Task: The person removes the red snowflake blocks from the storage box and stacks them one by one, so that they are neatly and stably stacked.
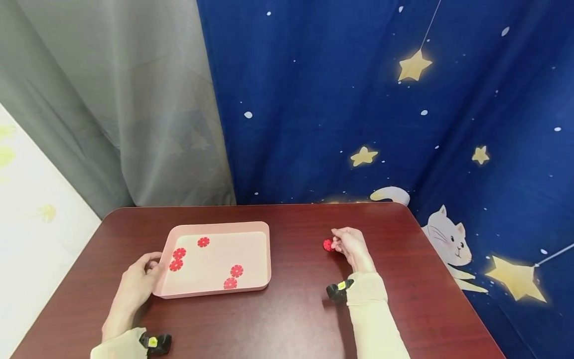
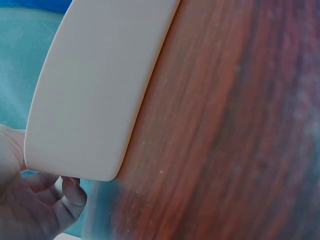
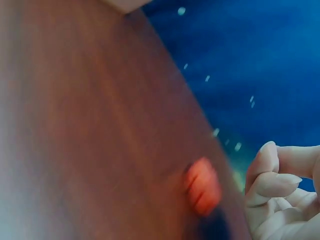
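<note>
A pink rectangular tray [image 1: 219,294] lies on the table's left half, with several red notched discs [image 1: 204,242] scattered inside. My left hand [image 1: 142,280] is at the tray's left side, its bent fingers holding the wall. In the left wrist view, curled fingers [image 2: 70,197] show beside the tray corner [image 2: 95,145]. My right hand [image 1: 351,245] is over the right half of the table, fingers curled. A red notched disc [image 1: 328,245] appears beside its fingertips in the head view; in the right wrist view the blurred disc [image 3: 203,186] is apart from the fingers [image 3: 270,187].
The dark red wooden table [image 1: 300,319] has rounded far corners. Behind it hang a grey curtain [image 1: 166,124] and a blue curtain [image 1: 314,99] with stars and a cat. A white surface [image 1: 36,199] with yellow patches stands at the left.
</note>
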A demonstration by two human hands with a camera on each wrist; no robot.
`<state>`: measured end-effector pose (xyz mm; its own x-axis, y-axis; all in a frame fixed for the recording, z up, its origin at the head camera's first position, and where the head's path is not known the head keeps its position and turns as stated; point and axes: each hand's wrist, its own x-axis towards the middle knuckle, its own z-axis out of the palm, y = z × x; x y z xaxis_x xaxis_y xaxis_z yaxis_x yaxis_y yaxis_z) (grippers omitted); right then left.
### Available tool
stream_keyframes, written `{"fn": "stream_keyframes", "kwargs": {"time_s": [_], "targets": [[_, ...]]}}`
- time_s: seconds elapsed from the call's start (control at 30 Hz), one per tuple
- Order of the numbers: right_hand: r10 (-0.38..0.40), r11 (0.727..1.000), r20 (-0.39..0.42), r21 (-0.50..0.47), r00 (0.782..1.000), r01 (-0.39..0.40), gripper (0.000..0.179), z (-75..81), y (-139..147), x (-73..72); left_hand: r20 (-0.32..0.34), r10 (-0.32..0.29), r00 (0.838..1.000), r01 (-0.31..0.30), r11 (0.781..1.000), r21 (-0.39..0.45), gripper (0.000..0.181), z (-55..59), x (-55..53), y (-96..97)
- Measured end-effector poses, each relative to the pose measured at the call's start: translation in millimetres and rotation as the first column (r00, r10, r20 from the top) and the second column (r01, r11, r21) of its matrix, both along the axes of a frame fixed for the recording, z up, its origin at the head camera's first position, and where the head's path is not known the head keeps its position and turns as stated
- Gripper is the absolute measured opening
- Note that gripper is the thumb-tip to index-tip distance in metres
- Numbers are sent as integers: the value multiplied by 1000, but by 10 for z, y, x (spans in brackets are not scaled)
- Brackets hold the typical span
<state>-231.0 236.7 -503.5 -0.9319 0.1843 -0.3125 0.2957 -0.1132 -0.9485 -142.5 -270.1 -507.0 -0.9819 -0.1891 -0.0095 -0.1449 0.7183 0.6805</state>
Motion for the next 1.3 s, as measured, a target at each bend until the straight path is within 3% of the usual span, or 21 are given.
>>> {"fn": "stream_keyframes", "kwargs": {"time_s": [0.27,0.47,0.77,0.87,1.0,1.13,1.3], "targets": [[148,989,-45,27,988,-147,17,370,-394,-122,8,8,1000,-8,1000,-6,38,13,3,15],[258,966,-74,14,963,-257,19,413,-803,-138,-16,2,1000,-3,1000,-26,37,27,-7,-2],[430,903,-49,-5,902,-430,24,413,-1580,-70,-27,-2,1000,1,1000,-29,35,0,-17,-7],[467,883,-23,54,884,-465,18,376,-1749,-21,-33,-8,999,7,1000,-20,34,-10,-31,15],[482,856,33,196,876,-478,10,323,-1948,62,-58,-21,998,19,999,-30,33,-20,-50,14],[482,809,90,335,871,-483,5,269,-2125,139,-59,-23,998,21,999,-33,32,-29,-44,-9],[480,742,168,447,861,-500,13,209,-2269,198,-46,-21,999,20,1000,-18,34,-21,-36,-10]]}}
